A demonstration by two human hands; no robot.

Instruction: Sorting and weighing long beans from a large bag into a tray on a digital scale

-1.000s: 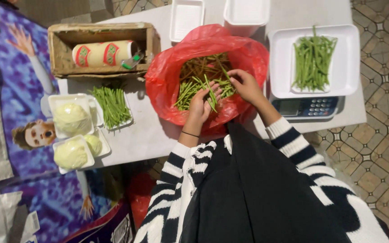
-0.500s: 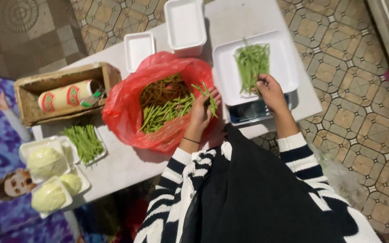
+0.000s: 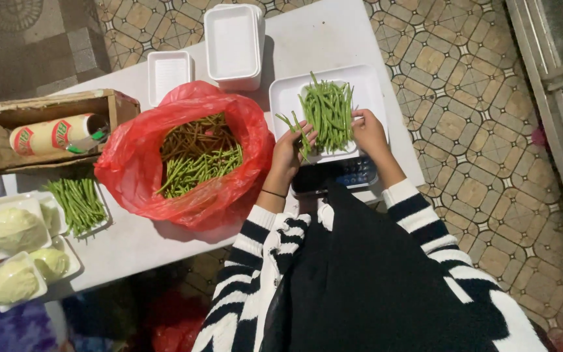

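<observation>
Landmark: white foam tray (image 3: 281,98) sitting on a scale (image 3: 343,175) at the tabletop (image 3: 307,39) near edge; green beans (image 3: 328,112) piled mid-tray. Left hand (image 3: 289,151) at the tray's left rim, fingers closed on a few beans; right hand (image 3: 368,132) at its right rim, fingers curled beside the pile, grip unclear. Red bag (image 3: 131,169) of beans left of tray, close; stacked empty trays (image 3: 232,45) behind-left; bare tabletop behind the tray.

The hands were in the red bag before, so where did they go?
Both hands left the red bag. The left hand carried green beans across to the white tray, where the right hand arrived first. The bag, box and cabbages stayed put.
</observation>
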